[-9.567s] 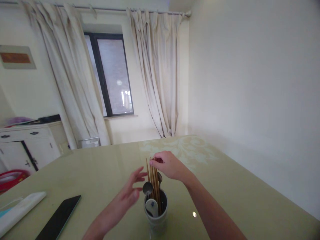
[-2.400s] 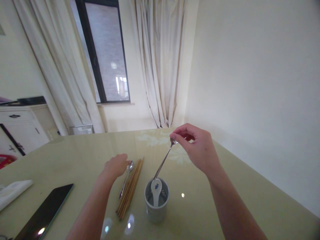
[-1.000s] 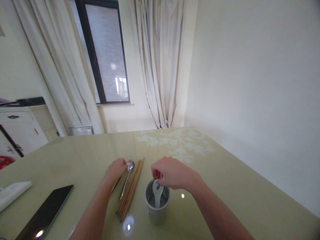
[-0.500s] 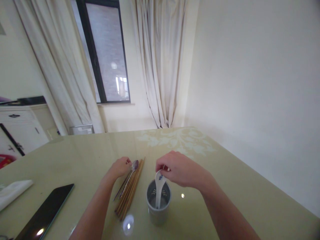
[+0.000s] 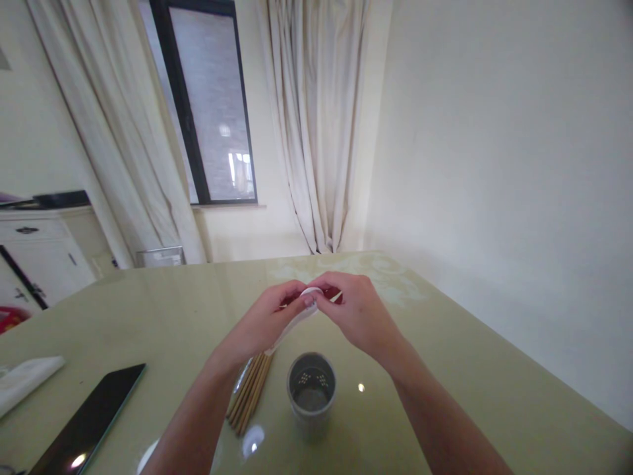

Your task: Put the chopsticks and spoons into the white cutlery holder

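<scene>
Both hands meet above the table around a white ceramic spoon (image 5: 297,321). My right hand (image 5: 353,310) pinches its bowl end, and my left hand (image 5: 270,316) closes on it from the left, the handle slanting down under the fingers. Below them stands a grey utensil holder (image 5: 311,394) with holes in its wall, nothing sticking out of it. Left of it a bundle of wooden chopsticks (image 5: 250,392) lies flat on the table, with a metal spoon (image 5: 242,380) partly hidden under my left forearm.
The glossy green table (image 5: 445,369) runs up to a white wall on the right. A dark tablet (image 5: 89,422) and a white cloth (image 5: 24,389) lie at the left. Curtains, a window and a white cabinet (image 5: 39,257) stand behind.
My right hand lifted the white ceramic spoon out of the holder. My left hand left the metal spoon by the chopsticks and rose to meet it.
</scene>
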The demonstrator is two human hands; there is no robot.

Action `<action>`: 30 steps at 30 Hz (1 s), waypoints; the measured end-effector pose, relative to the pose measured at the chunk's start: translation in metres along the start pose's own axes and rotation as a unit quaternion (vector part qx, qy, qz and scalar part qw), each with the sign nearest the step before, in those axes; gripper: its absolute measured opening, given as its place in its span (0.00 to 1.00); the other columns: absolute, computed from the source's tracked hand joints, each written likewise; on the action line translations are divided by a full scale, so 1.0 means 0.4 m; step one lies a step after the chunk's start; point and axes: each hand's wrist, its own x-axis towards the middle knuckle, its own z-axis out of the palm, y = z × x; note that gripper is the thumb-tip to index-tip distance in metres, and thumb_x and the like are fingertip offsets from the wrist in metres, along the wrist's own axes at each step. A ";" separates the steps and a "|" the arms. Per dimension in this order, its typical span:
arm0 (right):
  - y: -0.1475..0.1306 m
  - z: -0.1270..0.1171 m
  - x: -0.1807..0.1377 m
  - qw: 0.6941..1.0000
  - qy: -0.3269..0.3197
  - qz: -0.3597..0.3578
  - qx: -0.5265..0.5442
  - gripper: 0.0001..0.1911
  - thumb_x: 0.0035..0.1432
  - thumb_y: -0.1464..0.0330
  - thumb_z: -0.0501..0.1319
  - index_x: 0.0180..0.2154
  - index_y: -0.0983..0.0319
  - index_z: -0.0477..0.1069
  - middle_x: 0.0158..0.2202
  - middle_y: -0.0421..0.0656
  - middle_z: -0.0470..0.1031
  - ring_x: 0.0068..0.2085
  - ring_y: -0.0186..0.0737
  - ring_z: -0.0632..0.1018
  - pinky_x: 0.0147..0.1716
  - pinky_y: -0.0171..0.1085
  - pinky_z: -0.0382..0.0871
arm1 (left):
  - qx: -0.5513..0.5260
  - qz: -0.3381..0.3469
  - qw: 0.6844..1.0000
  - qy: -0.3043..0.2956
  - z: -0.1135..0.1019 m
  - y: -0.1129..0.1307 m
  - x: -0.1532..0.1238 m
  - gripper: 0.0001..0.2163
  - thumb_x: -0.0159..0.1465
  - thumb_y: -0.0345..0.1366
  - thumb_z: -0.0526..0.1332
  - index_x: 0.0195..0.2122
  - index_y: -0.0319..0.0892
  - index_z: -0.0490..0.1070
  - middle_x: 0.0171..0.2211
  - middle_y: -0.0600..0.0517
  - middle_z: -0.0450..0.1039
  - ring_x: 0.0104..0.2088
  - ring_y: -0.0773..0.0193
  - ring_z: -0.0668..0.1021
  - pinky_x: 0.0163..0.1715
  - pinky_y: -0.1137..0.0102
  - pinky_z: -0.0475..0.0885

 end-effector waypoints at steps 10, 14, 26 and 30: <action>0.018 0.010 -0.021 0.981 -0.165 0.019 -0.098 0.11 0.63 0.63 0.70 0.46 0.58 0.81 0.43 0.43 0.86 0.40 0.41 0.83 0.40 0.36 0.71 | 0.179 -0.177 0.965 0.077 -0.135 -0.235 -0.020 0.25 0.63 0.60 0.58 0.34 0.41 0.80 0.28 0.53 0.78 0.31 0.61 0.76 0.29 0.71 0.65; 0.012 0.026 -0.031 0.941 -0.288 0.027 -0.174 0.12 0.60 0.62 0.72 0.46 0.56 0.83 0.39 0.43 0.86 0.42 0.46 0.83 0.38 0.37 0.68 | 0.270 -0.301 0.910 0.089 -0.170 -0.368 -0.044 0.17 0.62 0.49 0.61 0.35 0.41 0.82 0.29 0.52 0.82 0.35 0.57 0.81 0.32 0.70 0.69; 0.022 0.057 -0.032 0.927 -0.292 0.015 -0.235 0.11 0.55 0.71 0.67 0.40 0.56 0.85 0.37 0.45 0.87 0.39 0.47 0.84 0.35 0.37 0.68 | 0.370 -0.406 0.825 0.129 -0.161 -0.475 -0.072 0.12 0.64 0.40 0.64 0.46 0.47 0.81 0.49 0.43 0.85 0.51 0.48 0.84 0.45 0.66 0.74; 0.026 0.065 -0.031 0.921 -0.311 0.015 -0.235 0.12 0.53 0.67 0.69 0.41 0.56 0.85 0.36 0.44 0.86 0.38 0.47 0.84 0.34 0.37 0.69 | 0.377 -0.411 0.820 0.128 -0.153 -0.474 -0.069 0.11 0.64 0.41 0.64 0.45 0.48 0.82 0.48 0.42 0.85 0.50 0.48 0.85 0.44 0.65 0.74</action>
